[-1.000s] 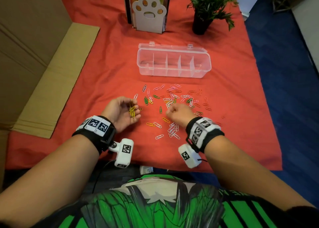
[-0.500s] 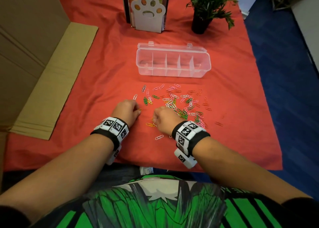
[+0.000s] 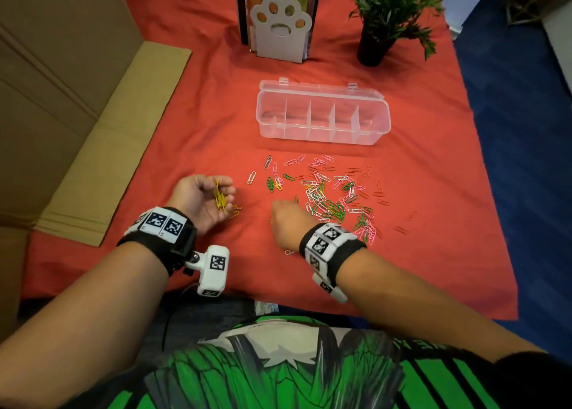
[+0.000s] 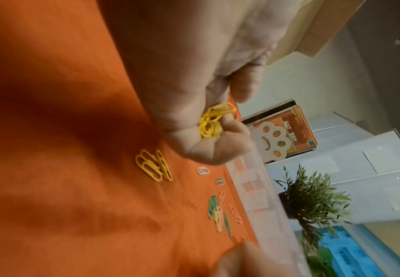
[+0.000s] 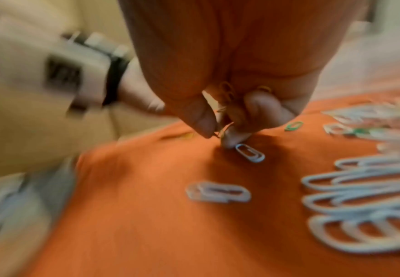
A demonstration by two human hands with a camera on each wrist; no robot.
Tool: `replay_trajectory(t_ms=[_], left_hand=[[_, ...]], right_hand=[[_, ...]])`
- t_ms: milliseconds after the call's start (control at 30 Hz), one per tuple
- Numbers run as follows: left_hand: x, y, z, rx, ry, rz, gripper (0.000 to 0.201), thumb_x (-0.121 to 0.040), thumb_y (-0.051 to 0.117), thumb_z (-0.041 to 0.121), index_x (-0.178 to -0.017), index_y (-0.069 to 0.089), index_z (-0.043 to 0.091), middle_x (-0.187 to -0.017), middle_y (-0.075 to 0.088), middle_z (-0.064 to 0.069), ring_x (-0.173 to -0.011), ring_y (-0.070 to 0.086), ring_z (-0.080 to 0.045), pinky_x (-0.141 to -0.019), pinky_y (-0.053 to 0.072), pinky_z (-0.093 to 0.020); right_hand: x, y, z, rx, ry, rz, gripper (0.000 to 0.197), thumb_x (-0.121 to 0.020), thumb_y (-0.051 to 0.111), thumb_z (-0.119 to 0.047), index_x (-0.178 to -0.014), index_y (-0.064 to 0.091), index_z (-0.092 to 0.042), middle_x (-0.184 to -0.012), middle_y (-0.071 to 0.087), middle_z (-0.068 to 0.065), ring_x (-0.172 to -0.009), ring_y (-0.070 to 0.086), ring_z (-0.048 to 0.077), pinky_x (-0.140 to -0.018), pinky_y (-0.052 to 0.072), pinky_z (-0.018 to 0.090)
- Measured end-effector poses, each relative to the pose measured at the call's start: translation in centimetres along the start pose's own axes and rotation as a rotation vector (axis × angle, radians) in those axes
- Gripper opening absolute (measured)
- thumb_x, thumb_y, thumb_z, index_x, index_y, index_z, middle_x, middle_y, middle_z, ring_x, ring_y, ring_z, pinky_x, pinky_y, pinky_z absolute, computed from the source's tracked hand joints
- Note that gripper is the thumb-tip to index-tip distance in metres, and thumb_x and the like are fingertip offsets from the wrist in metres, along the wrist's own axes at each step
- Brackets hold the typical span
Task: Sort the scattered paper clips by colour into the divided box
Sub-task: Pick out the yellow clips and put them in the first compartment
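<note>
The left hand (image 3: 201, 201) lies palm up, cupping yellow wire paper clips (image 3: 219, 196). The right hand (image 3: 289, 223) pinches clips beside the scattered coloured clips (image 3: 328, 192) on the red-clothed bench (image 3: 185, 130), near the clear plastic divided box (image 3: 323, 114).

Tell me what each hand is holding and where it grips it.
Left hand cups a bunch of yellow clips in its curled fingers. Right hand pinches a few yellowish clips between thumb and fingers; exact grip blurred.

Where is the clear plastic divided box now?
In the head view the clear plastic divided box sits open beyond the scattered paper clips, before the potted plant.
</note>
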State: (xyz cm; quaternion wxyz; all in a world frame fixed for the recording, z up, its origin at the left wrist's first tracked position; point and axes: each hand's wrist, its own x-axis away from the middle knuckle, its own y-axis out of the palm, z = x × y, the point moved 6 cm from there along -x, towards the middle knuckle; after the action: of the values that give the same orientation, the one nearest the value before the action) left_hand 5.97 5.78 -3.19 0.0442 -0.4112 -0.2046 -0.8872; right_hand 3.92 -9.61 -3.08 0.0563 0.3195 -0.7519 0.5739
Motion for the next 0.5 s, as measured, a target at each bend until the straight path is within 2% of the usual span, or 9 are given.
replay_trajectory(t_ms=[67, 100, 133, 200, 267, 367, 500], left_hand=[[-0.3, -0.8, 0.0, -0.199, 0.048, 0.125, 0.019, -0.079, 0.042, 0.020, -0.065, 0.054, 0.013, -0.045, 0.049, 0.003, -0.039, 0.040, -0.010, -0.041, 0.033, -0.012], [-0.6, -1.2, 0.1, -0.400, 0.104, 0.195, 0.026, -0.085, 0.047, 0.027, -0.063, 0.054, 0.015, -0.046, 0.047, 0.002, -0.040, 0.038, -0.012, -0.041, 0.029, -0.014], [-0.8, -1.5, 0.4, -0.665, 0.186, 0.259, 0.029, -0.086, 0.054, 0.032, -0.062, 0.055, 0.015, -0.050, 0.049, 0.000, -0.043, 0.040, -0.015, -0.044, 0.031, -0.019], [-0.6, -1.1, 0.6, -1.159, 0.355, 0.334, 0.022, -0.077, 0.069, 0.034, -0.072, 0.064, 0.013, -0.067, 0.061, -0.005, -0.062, 0.054, -0.021, -0.060, 0.040, -0.026], [-0.4, -0.5, -0.1, -1.391, 0.437, 0.312, 0.028, -0.070, 0.076, 0.030, -0.087, 0.067, 0.010, -0.084, 0.067, -0.008, -0.082, 0.062, -0.023, -0.073, 0.043, -0.028], [-0.6, 0.1, -0.5, -1.492, 0.524, 0.309, 0.019, -0.073, 0.072, 0.025, -0.083, 0.065, 0.011, -0.089, 0.068, -0.015, -0.087, 0.062, -0.030, -0.070, 0.038, -0.029], [-1.2, 0.5, -0.9, -1.536, 0.529, 0.275, 0.018, -0.083, 0.062, 0.025, -0.079, 0.061, 0.008, -0.091, 0.063, -0.019, -0.088, 0.058, -0.034, -0.071, 0.038, -0.032]], right_hand=[[-0.3, -0.9, 2.1, -0.330, 0.126, 0.047, 0.010, -0.090, 0.047, -0.011, -0.095, 0.056, -0.009, -0.093, 0.063, 0.009, -0.091, 0.058, 0.028, -0.074, 0.042, 0.030], [-0.4, -1.2, 3.2, -0.494, 0.186, 0.064, 0.010, -0.088, 0.050, -0.010, -0.083, 0.056, -0.015, -0.078, 0.059, 0.002, -0.075, 0.056, 0.022, -0.064, 0.040, 0.028], [-0.4, -1.3, 4.3, -0.682, 0.239, 0.071, 0.019, -0.086, 0.051, -0.005, -0.074, 0.054, -0.019, -0.069, 0.054, -0.002, -0.061, 0.049, 0.016, -0.054, 0.036, 0.025], [0.2, -1.4, 6.1, -1.117, 0.336, 0.091, 0.028, -0.084, 0.046, 0.005, -0.074, 0.053, -0.020, -0.064, 0.048, -0.001, -0.047, 0.038, 0.008, -0.041, 0.028, 0.016], [1.0, -1.9, 7.6, -1.450, 0.398, 0.115, 0.028, -0.087, 0.040, 0.006, -0.084, 0.055, -0.017, -0.065, 0.046, 0.001, -0.045, 0.036, 0.006, -0.037, 0.026, 0.015], [2.0, -2.5, 9.1, -1.819, 0.474, 0.106, 0.022, -0.094, 0.038, -0.006, -0.085, 0.058, -0.011, -0.068, 0.047, 0.002, -0.055, 0.041, 0.011, -0.045, 0.035, 0.018], [2.6, -2.3, 9.5, -1.933, 0.572, 0.032, 0.022, -0.095, 0.037, -0.007, -0.085, 0.056, -0.006, -0.073, 0.050, 0.006, -0.062, 0.048, 0.016, -0.047, 0.048, 0.020]])
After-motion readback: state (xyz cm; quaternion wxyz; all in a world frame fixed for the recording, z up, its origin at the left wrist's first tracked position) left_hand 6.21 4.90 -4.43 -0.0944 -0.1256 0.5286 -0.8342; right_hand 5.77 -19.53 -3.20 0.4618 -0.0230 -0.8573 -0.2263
